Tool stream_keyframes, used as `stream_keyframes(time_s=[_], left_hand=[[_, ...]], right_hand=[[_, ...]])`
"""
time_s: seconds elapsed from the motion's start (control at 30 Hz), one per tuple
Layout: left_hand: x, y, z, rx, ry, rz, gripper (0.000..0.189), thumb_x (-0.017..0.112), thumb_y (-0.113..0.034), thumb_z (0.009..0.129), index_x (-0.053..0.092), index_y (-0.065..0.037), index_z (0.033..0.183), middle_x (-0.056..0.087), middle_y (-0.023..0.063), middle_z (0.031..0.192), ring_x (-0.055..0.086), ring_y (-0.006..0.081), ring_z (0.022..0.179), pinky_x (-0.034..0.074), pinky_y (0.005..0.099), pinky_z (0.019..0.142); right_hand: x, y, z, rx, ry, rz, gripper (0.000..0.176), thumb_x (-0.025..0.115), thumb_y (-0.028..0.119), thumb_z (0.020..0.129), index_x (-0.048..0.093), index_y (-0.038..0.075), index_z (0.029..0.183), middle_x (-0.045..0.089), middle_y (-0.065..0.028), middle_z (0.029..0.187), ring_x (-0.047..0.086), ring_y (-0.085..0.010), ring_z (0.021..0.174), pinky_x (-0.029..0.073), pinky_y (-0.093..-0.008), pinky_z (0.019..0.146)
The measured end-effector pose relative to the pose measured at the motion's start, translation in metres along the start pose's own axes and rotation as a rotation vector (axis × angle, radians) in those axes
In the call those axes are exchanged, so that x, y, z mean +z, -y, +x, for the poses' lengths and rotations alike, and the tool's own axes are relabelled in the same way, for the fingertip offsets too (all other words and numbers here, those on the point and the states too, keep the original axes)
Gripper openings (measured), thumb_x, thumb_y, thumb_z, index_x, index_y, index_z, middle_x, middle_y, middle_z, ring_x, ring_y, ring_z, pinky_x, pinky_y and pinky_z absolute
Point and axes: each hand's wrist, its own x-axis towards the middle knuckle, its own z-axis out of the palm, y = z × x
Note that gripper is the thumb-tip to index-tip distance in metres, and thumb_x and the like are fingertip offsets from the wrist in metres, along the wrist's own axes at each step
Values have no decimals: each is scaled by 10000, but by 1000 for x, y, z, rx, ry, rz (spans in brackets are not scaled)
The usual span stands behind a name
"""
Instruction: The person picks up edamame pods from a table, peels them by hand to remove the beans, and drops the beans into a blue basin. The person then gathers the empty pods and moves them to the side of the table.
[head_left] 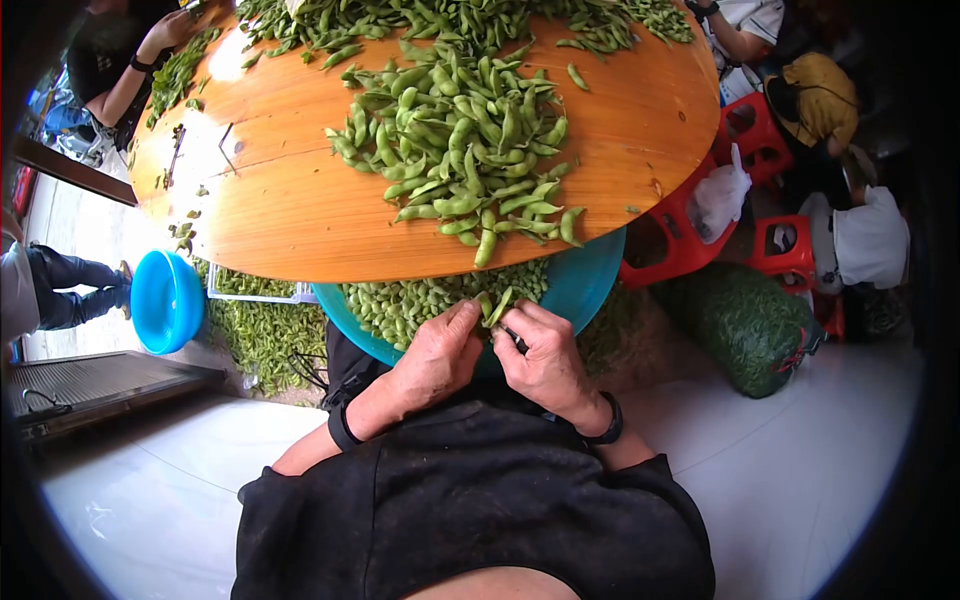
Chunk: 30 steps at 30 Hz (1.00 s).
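Note:
Both hands meet over a teal basin (590,283) that holds many shelled green soybeans (395,312). A green soybean pod (499,307) is pinched between the fingertips, and it appears as two pieces side by side, perhaps split. My left hand (437,350) is closed, its thumb and forefinger at the pod's left side. From the right, my right hand (540,358) grips the pod with curled fingers. A large pile of whole soybean pods (460,140) lies on the wooden table (270,215) just beyond the basin.
More pods cover the floor (265,340) at the left, near a blue basin (167,300). Red stools (690,240) and a full green mesh sack (740,325) stand at right. Other people are around the table; one person's hand (172,28) is at the far left.

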Motion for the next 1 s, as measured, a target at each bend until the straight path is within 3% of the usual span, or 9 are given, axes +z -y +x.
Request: stream_keyframes(time_s=[0.13, 0.2, 0.3, 0.33, 0.47, 0.57, 0.63, 0.9, 1.0], left_hand=[[-8, -3, 1, 31, -22, 37, 444, 605, 47, 856, 478, 63, 1281, 613, 224, 974, 637, 412, 868, 526, 416, 713], [-16, -12, 4, -120, -157, -291, 407, 642, 36, 868, 525, 31, 1258, 642, 159, 990, 649, 307, 877, 514, 337, 785], [-28, -20, 8, -166, -106, -266, 374, 671, 4, 873, 572, -3, 1233, 660, 140, 1035, 663, 239, 924, 522, 335, 808], [-25, -15, 10, -30, -113, -210, 285, 684, -16, 866, 620, -25, 1144, 643, 142, 923, 657, 290, 846, 524, 359, 721], [-20, -9, 10, 22, -93, -136, 204, 681, -18, 865, 640, -15, 1065, 650, 130, 877, 658, 310, 791, 525, 362, 694], [-17, -9, 6, -103, -135, -132, 126, 656, -77, 914, 642, -7, 1018, 653, 86, 774, 647, 236, 664, 511, 324, 614], [-19, -13, 8, -500, -90, -612, 160, 621, -144, 971, 629, 15, 957, 633, 43, 696, 597, 125, 581, 480, 268, 567], [-6, -14, 11, -480, -146, -740, 234, 591, -226, 1000, 594, -17, 894, 569, 5, 635, 515, 73, 537, 411, 236, 514], [-4, -18, 8, -448, -193, -654, 226, 594, -201, 998, 591, -14, 870, 565, -15, 645, 492, 46, 542, 381, 221, 504]], right_hand=[[-6, -4, 1, -7, 32, -61, 37, 616, -39, 804, 582, -38, 820, 542, -150, 738, 572, -336, 660, 435, -399, 575], [-14, -5, 3, -1, 62, -57, 41, 620, -37, 800, 583, -38, 818, 543, -149, 738, 569, -332, 653, 430, -398, 569], [-18, -7, 2, 0, 126, -55, 51, 631, -31, 791, 590, -41, 821, 541, -145, 731, 564, -326, 635, 427, -395, 562], [-18, -7, 3, -24, 151, -37, 56, 632, -29, 791, 597, -44, 833, 547, -147, 734, 564, -327, 635, 430, -392, 563], [-24, -7, 5, 8, 210, -13, 95, 626, -30, 799, 612, -39, 892, 579, -172, 774, 603, -360, 700, 467, -408, 599], [-23, -8, 6, 57, 58, -27, 90, 630, -25, 815, 620, -36, 904, 595, -168, 777, 607, -342, 688, 468, -393, 592], [-24, 1, 9, 62, -67, -89, 63, 620, -28, 830, 621, -35, 892, 591, -157, 761, 607, -323, 665, 465, -384, 584], [-16, 2, 0, 28, 201, 80, 60, 635, -7, 820, 607, -36, 865, 587, -165, 730, 587, -340, 632, 448, -394, 568], [-11, -6, 2, 118, 40, 94, 69, 612, 8, 888, 615, -50, 926, 539, -58, 657, 508, -128, 559, 410, -299, 508]])
